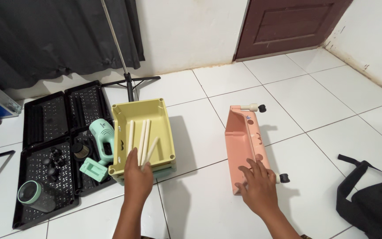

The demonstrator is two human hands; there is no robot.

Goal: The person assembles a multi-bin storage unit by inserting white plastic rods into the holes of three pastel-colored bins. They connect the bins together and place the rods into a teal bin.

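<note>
Left hand (138, 179): we had it at the near rim of the yellow bin (143, 132), fingers curled around the near end of one rod (150, 151).
Right hand (258, 186): we laid it flat on the near end of the pink bin (244, 148), fingers spread and open, gripping nothing.
Rods: we counted four pale ones in the yellow bin; three ran near to far, side by side, and the held one slanted to the right.
Pink bin: it lay tipped on its side, long axis near to far, with one wheel (284, 179) by our right hand and another (261, 108) at the far end.
Bins: we counted two, well apart, with bare floor tiles (200, 194) between them.
Edges: a black tray (45, 146) of tools touched the yellow bin's left side; a black bag (376, 203) lay near right.
Far: a stand (127, 79), a dark curtain (45, 35) and a brown door (288, 22) stood by the wall.
</note>
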